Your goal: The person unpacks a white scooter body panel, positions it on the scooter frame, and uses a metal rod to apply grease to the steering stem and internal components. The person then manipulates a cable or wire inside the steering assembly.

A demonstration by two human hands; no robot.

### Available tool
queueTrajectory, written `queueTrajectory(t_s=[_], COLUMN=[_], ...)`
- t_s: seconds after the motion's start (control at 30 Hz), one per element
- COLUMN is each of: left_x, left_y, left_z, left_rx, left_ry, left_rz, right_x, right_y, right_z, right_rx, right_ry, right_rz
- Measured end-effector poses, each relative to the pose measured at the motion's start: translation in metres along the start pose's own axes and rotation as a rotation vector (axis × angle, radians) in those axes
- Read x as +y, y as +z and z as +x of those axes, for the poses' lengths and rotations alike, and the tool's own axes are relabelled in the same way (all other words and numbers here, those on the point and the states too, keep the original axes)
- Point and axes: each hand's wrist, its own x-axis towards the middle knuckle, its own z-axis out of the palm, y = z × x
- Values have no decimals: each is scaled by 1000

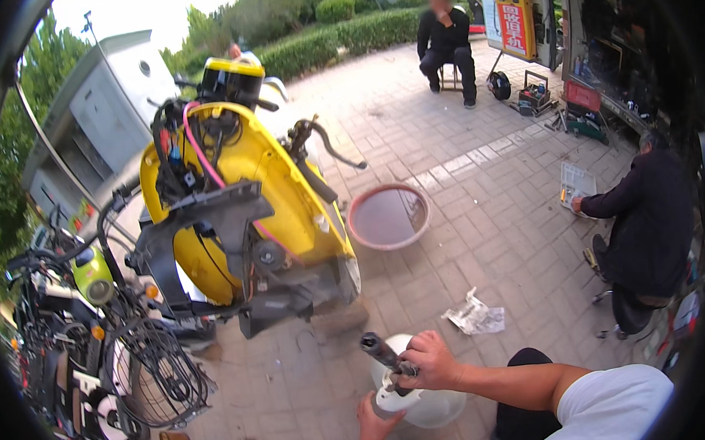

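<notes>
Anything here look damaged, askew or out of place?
Yes. The yellow scooter stands with its front panels off, wiring exposed. A crumpled paper lies loose on the paving. The right hand grips a dark rod over a white part.

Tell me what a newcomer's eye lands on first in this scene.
The yellow scooter, tipped up with its panels off and wiring exposed, fills the left centre of the paved yard. Just right of it lies a round reddish basin of murky water. At the bottom edge, the right hand grips a dark cylindrical part over a white bucket, which the left hand touches from below.
</notes>
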Motion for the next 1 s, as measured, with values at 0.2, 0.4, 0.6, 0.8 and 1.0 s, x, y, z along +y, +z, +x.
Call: queueTrajectory(t_s=[0.2,0.4,0.6,0.8,1.0], left_x=[-52,-4,-17,-14,-17], left_y=[-1,-5,-12,-19,-23], left_z=[37,46,42,53,44], left_rx=[-91,-71,-75,-185,-208], left_ry=[174,101,63,4,2], left_rz=[74,-153,-148,-126,-152], right_x=[23,43,37,44,40], right_y=[27,37,44,35,35], right_z=[22,23,34,34,29], right_rx=[130,234,165,88,81], right_ry=[-89,-74,-70,-121,-140], right_rz=[63,70,88,63,90])
